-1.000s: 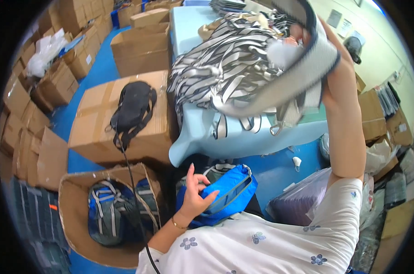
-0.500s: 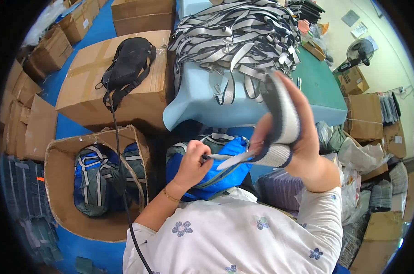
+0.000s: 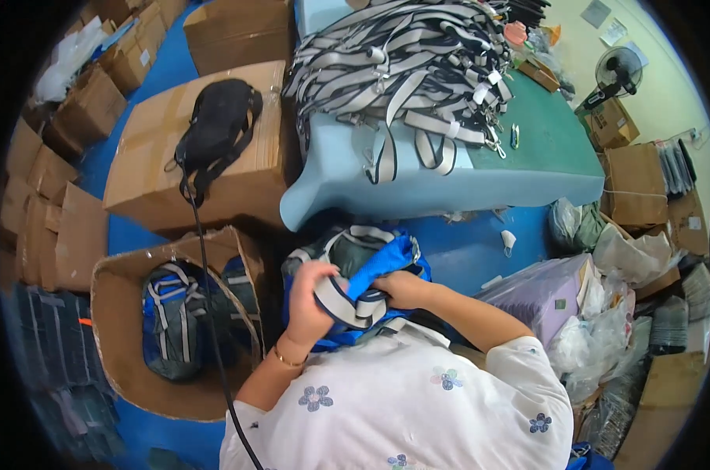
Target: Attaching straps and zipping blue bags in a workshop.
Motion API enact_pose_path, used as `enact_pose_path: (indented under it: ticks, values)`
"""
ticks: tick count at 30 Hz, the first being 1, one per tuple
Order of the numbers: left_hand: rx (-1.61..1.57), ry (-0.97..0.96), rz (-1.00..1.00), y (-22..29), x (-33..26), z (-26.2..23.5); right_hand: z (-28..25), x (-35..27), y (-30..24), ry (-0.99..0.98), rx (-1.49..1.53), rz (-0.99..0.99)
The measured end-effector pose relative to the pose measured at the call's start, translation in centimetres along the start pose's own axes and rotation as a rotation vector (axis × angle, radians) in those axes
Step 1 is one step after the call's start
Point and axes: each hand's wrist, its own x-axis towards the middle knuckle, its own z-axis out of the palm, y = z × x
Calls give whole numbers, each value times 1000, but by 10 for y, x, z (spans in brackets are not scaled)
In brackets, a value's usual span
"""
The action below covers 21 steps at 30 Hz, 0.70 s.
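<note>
Close to my body lies a blue and dark-green backpack point(image 3: 341, 252) with pale straps. Over it, a wide grey-white webbing strap with dark edges point(image 3: 336, 302) is bent into a loop. My left hand point(image 3: 308, 304) is closed round the left side of this loop. At the loop's right end my right hand point(image 3: 402, 290) is closed on the folded strap; its fingertips are partly hidden. Part of the blue fabric stands up between both hands.
A heap of similar straps with metal clips point(image 3: 406, 66) covers the table point(image 3: 527, 149) ahead. To the left, an open carton point(image 3: 108, 313) holds backpacks. A black bag point(image 3: 220, 113) rests on a closed carton point(image 3: 147, 149). Plastic-wrapped purple sheets point(image 3: 539, 294) stand right.
My right hand has come down from its raised position to the backpack, bringing the strap with it. My left hand has moved slightly and now holds the strap's loop.
</note>
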Motion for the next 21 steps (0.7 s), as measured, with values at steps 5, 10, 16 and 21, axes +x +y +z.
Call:
enact_pose_path:
  ticks: [5, 10, 16, 21]
  values:
    - [155, -565, 148, 12, -14, -4, 44, 58, 29, 372, -687, -10]
    - [431, -472, 251, 7, -28, -9, 67, 94, 57, 714, -228, 247]
    - [533, -185, 351, 8, -19, -15, 28, 28, 0, -353, -345, 211]
    - [402, -180, 467, 12, 1, -6, -76, -5, -45, 595, 266, -50]
